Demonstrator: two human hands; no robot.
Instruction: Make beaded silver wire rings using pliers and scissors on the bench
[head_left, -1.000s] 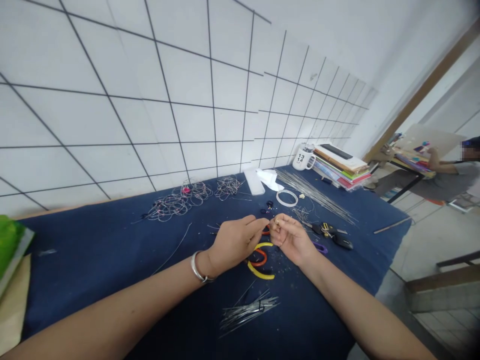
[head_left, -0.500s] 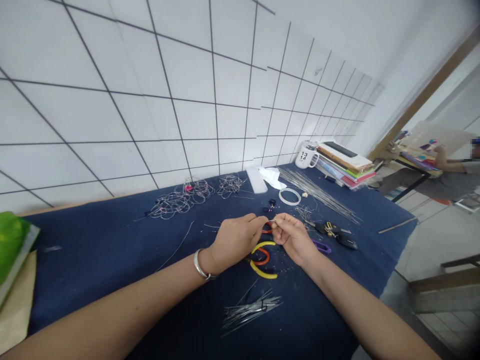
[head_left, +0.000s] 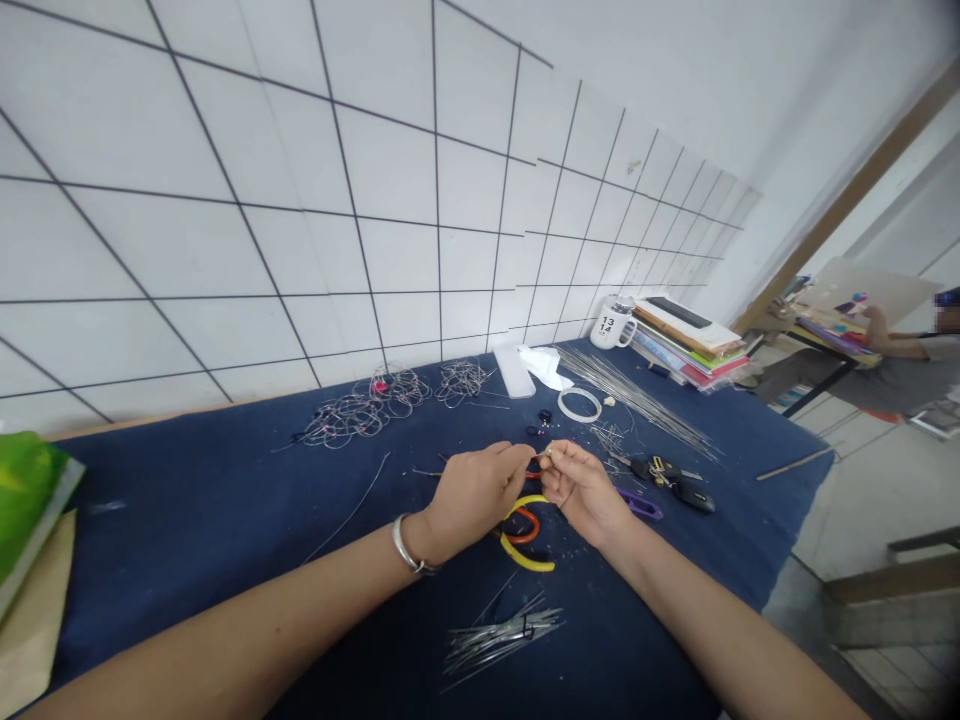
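Observation:
My left hand (head_left: 476, 492) and my right hand (head_left: 579, 488) meet fingertip to fingertip over a dark blue cloth (head_left: 225, 500). Both are pinched on a short thin piece of wire (head_left: 543, 454) with a tiny bead near the right fingertips. A silver bangle (head_left: 406, 547) sits on my left wrist. Under the hands lie yellow-handled pliers (head_left: 525, 550) and an orange-handled tool (head_left: 525, 524). A bundle of cut wire pieces (head_left: 499, 633) lies nearer to me.
Coiled wire loops (head_left: 360, 405) with pink beads sit by the tiled wall. Long straight wires (head_left: 637, 395), a white ring (head_left: 580, 404), dark pliers (head_left: 671, 475), a mug (head_left: 611, 323) and stacked books (head_left: 690, 340) lie right. Another person (head_left: 892, 350) sits at a far table.
The hands have stayed pinched together on the wire, with small finger shifts. My head has tipped slightly, so the whole scene sits a little lower in view.

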